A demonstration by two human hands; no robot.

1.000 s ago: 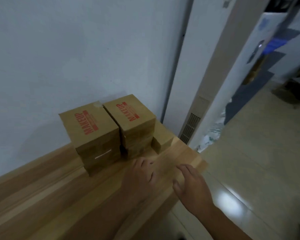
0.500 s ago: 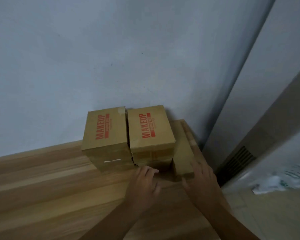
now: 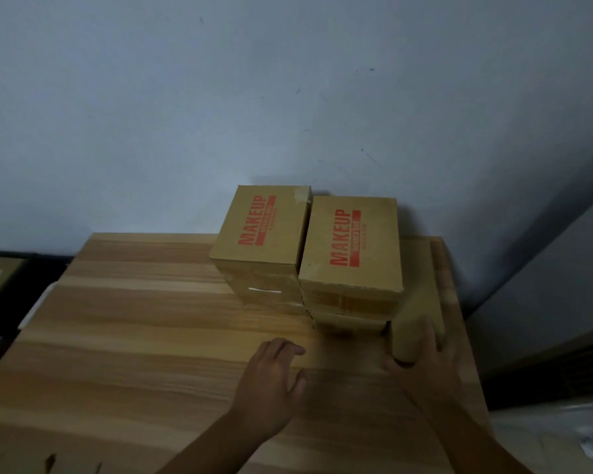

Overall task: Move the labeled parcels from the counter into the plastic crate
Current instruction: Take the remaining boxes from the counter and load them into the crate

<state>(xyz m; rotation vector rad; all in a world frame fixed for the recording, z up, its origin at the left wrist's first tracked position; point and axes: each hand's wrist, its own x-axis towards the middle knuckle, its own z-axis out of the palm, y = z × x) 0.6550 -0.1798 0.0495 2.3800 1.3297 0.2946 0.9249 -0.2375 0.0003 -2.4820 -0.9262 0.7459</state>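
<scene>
Two stacks of brown cardboard parcels printed MAKEUP in red stand against the wall on the wooden counter (image 3: pixel 134 336): a left stack (image 3: pixel 261 234) and a right stack (image 3: pixel 353 248). To the right of them lies a lower plain brown parcel (image 3: pixel 415 302). My right hand (image 3: pixel 428 357) grips this low parcel at its near end, thumb on the left side and fingers over the top. My left hand (image 3: pixel 271 374) hovers over the counter just in front of the right stack, fingers loosely curled, holding nothing. No plastic crate is in view.
A white wall rises right behind the parcels. The counter's right edge runs close past my right hand, with a pale cabinet (image 3: pixel 545 285) and floor beyond. At the far left, below the counter, sit dark containers (image 3: pixel 0 285) with flat items.
The view has swung left and closer over the counter. My right hand moved from the counter edge onto the low parcel and now grips it. My left hand drew back slightly from the stack.
</scene>
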